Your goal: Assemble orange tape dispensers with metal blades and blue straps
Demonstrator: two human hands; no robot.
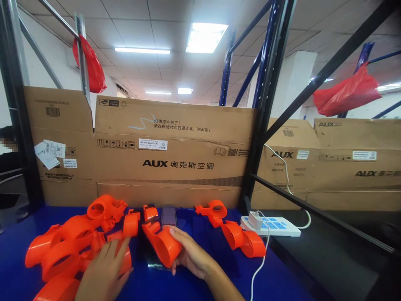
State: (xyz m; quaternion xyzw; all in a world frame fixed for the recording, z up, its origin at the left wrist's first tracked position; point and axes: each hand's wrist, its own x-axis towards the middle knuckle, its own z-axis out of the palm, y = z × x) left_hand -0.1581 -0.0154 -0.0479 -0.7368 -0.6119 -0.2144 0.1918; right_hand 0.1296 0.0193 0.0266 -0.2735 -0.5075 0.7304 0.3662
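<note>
My right hand (191, 255) is wrapped round an orange plastic tape-dispenser shell (161, 242), held just above the blue table (188, 284) near its middle. My left hand (105, 269) lies with fingers stretched out on a heap of the same orange shells (67, 246) at the left. A small dark metal part (168, 215) stands just behind the held shell.
More orange shells (241, 238) lie to the right, beside a white power strip (272, 225) with a plugged charger and white cable. Cardboard boxes (175, 154) wall the back of the table. Dark rack posts (266, 104) rise at right; red bags hang above.
</note>
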